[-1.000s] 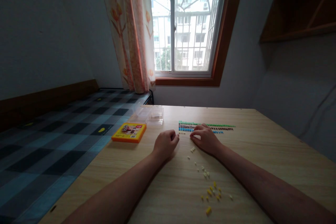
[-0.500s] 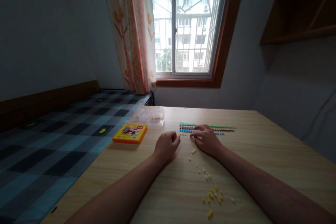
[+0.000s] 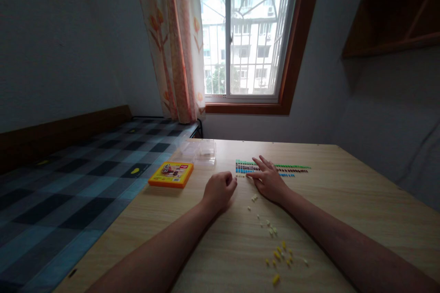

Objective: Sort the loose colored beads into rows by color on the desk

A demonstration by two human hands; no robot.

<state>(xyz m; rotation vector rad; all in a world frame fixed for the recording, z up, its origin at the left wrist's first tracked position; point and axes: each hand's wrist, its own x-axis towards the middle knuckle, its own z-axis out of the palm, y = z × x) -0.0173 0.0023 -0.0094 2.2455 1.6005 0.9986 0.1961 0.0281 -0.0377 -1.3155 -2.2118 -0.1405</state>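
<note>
Table: is carrying all the small things, its near edge falling out of view.
Bed: is running along the left edge.
Clear case: is sitting at the far left corner.
Left hand: is resting between box and rows, fingers curled together; whether they are hiding anything, I cannot tell.
Right hand: is lying across the rows, fingers apart, clamping nothing visible.
Box: is lying flat by the left edge.
Rows: green, brown and blue are stretching toward the right edge, short of the far edge.
Short row: is sitting between the hands, the right index tip at its end, contact being unclear.
Yellow pieces: are lying scattered closest to the near edge.
Pale pieces: are mostly lying between those and the right hand.
Risk: a dragging palm could be skewing the rows; a sweeping forearm could be scattering loose pieces.
</note>
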